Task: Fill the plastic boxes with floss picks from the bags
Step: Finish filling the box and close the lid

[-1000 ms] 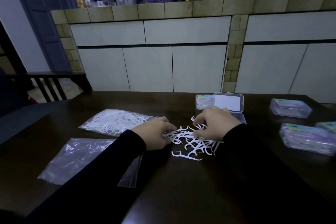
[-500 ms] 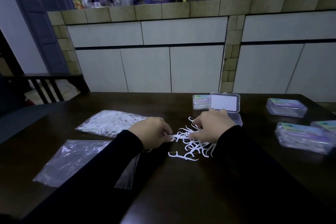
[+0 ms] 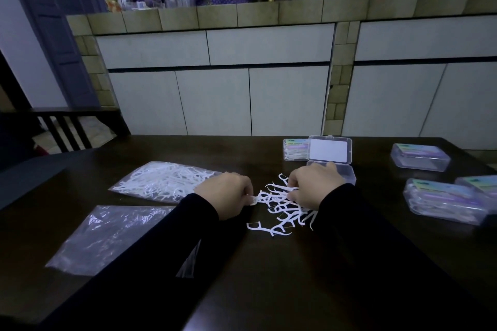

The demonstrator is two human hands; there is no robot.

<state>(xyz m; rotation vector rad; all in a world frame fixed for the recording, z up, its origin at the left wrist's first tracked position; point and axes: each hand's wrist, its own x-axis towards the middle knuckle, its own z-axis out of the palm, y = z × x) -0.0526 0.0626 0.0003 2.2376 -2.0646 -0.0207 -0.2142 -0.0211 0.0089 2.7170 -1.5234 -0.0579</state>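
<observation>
Between hands, floss picks (image 3: 279,207) scattered, axes mixed; left hand (image 3: 226,195) pinching one.

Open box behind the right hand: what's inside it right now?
The open box has its lid up. The right hand covers most of the tray; the visible corner looks empty. Loose floss picks lie on the table in front.

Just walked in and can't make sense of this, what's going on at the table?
A person is sorting loose floss picks heaped on the dark table. The left hand pinches one pick at the pile's edge; the right hand gathers picks on the far side. An open box waits just behind the right hand. A full bag and an empty bag lie to the left, and closed boxes sit to the right.
</observation>
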